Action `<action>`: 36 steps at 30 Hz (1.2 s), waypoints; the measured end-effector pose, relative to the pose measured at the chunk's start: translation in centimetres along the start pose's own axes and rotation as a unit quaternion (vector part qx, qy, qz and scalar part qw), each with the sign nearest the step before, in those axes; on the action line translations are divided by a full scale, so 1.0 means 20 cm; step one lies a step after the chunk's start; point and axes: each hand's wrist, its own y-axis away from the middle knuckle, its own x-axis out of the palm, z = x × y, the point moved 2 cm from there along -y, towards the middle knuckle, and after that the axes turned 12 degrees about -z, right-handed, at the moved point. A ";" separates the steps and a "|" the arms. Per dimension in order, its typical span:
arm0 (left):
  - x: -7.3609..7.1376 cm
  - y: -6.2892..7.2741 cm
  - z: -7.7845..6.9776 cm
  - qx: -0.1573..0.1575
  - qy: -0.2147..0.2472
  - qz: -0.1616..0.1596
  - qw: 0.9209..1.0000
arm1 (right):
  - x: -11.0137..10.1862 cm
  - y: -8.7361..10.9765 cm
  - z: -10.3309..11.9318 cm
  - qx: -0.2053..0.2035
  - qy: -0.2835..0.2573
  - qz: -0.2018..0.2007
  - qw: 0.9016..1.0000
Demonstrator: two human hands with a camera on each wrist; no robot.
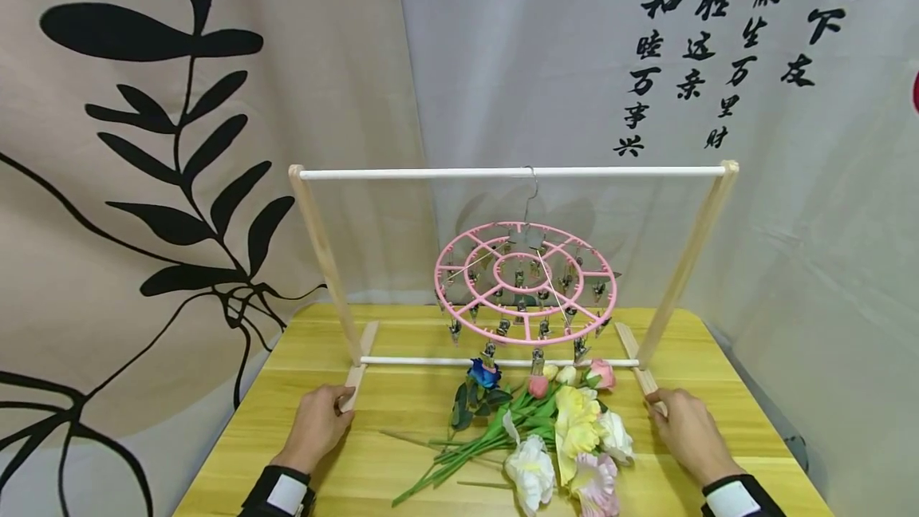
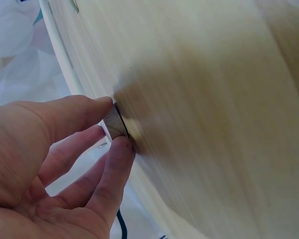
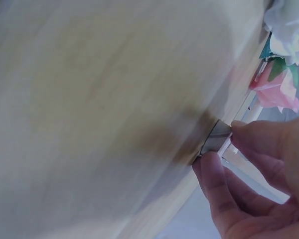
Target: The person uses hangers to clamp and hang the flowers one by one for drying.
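Note:
A wooden rack (image 1: 316,246) with white crossbars stands on the table. In the head view my left hand (image 1: 316,425) pinches the front end of its left foot bar (image 1: 356,373). The left wrist view shows that hand's thumb and fingertips on either side of the bar end (image 2: 115,122). My right hand (image 1: 691,429) pinches the front end of the right foot bar (image 1: 637,357), and the right wrist view shows its bar end (image 3: 217,137) between thumb and finger. From the top bar (image 1: 431,174) hangs a round pink clip hanger (image 1: 526,339) with several metal clips.
Artificial flowers lie between the hands: a blue rose (image 1: 484,374), a yellow bloom (image 1: 577,425), a white bloom (image 1: 531,471), a pale pink bloom (image 1: 596,485) and green stems (image 1: 467,449). A printed cloth (image 1: 345,62) hangs behind the wooden table (image 1: 402,329).

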 end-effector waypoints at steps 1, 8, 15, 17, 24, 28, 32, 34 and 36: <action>0.00 0.00 0.01 0.000 -0.001 0.000 1.000 | 0.00 0.00 0.00 0.002 0.001 0.003 1.000; -0.01 0.02 0.02 -0.003 -0.005 0.005 1.000 | 0.00 0.02 0.01 0.007 0.010 0.012 1.000; -0.03 0.01 0.00 -0.008 -0.006 0.019 1.000 | 0.01 0.03 0.03 0.007 0.006 0.013 1.000; -0.03 0.01 -0.01 -0.008 -0.006 0.021 1.000 | 0.01 0.03 0.03 0.011 0.004 0.019 1.000; -0.03 0.06 -0.08 0.021 -0.009 0.000 1.000 | -0.03 0.05 0.06 0.027 -0.007 0.026 0.999; -0.03 0.13 -0.20 0.048 -0.006 0.002 0.999 | -0.09 0.11 0.15 0.008 -0.021 -0.028 0.999; 0.00 0.20 -0.37 0.088 0.023 0.020 0.996 | -0.17 0.16 0.33 -0.070 -0.058 -0.136 0.987; 0.02 0.25 -0.47 0.111 0.047 0.041 0.992 | -0.19 0.19 0.43 -0.118 -0.086 -0.178 0.973; 0.03 0.30 -0.56 0.131 0.074 0.064 0.987 | -0.21 0.21 0.53 -0.163 -0.125 -0.199 0.958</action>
